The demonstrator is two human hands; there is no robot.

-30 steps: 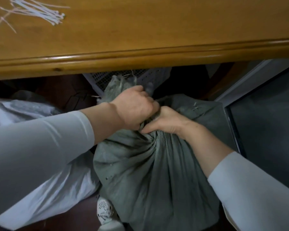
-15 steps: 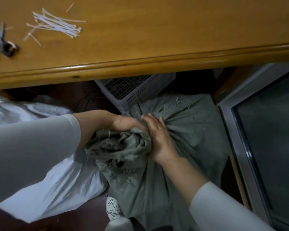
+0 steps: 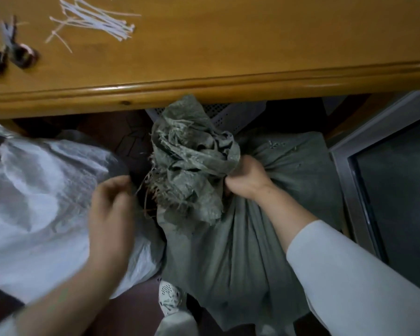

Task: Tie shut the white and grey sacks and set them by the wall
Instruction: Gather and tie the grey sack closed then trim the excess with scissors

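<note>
- Grey woven sack [image 3: 228, 251] on the floor below the table [image 3: 228, 57] edge: neck bunched, not yet bound.
- White sack [image 3: 34, 202] touching it on the left: lying slack, seemingly untied; neither set by a wall.
- Cable ties [image 3: 95, 23] heaped on the tabletop, none on a sack.
- Right hand [image 3: 246, 180]: fingers wrapped tight round the grey neck, below the frayed mouth.
- Left hand [image 3: 112, 209]: blurred, loosely curled beside the frayed threads; pinching a strand or not, cannot tell.
</note>
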